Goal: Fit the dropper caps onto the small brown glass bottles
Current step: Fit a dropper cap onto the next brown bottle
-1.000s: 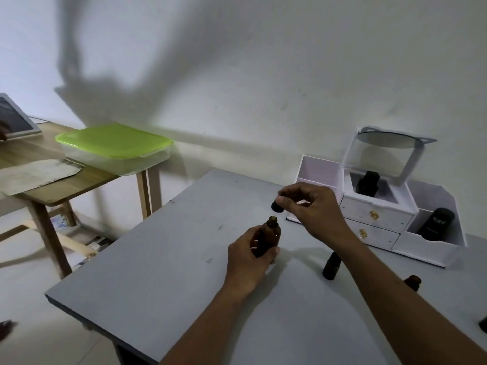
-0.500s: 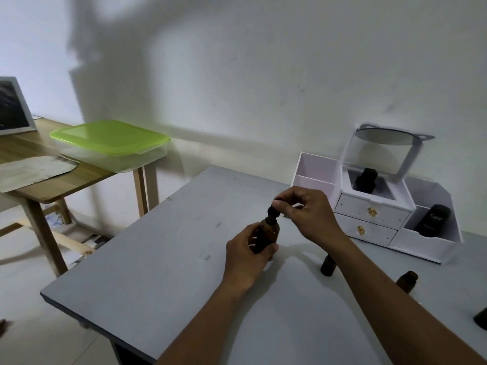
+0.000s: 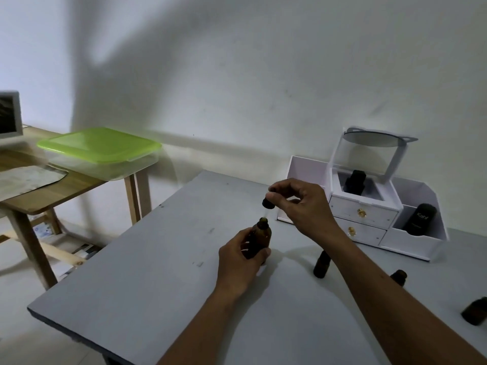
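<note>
Over grey counter (image 3: 158,285), right hand (image 3: 303,206) pinches dropper cap (image 3: 268,204), raised again to 12 o'clock of bottle (image 3: 261,233) gripped by left hand (image 3: 239,264); unfitted.

The right forearm (image 3: 382,280) partly hides one standing bottle (image 3: 321,268) — the far-right bottle (image 3: 475,310) is cut off.

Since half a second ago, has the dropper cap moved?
Yes. The dropper cap has lifted off the neck of the brown bottle and now sits higher against the white drawer box, pinched by the right hand.

Dropper cap (image 3: 268,203) above bottle (image 3: 261,238).
</note>
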Demonstrator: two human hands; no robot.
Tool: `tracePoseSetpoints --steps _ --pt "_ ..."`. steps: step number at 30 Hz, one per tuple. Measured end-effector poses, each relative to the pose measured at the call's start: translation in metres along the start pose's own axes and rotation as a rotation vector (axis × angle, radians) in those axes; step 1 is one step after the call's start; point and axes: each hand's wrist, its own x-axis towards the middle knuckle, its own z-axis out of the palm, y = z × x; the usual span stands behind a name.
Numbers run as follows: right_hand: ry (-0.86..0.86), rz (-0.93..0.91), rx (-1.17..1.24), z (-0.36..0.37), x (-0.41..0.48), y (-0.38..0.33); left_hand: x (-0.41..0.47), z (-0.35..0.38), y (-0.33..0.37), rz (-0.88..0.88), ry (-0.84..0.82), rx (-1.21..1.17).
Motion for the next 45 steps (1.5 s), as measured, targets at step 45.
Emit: tracePoseSetpoints --steps 45 --pt "0.549 0.196 -0.119 -0.237 -0.124 0.078 -0.059 0.225 0.061 0.078 -0.405 0.042"
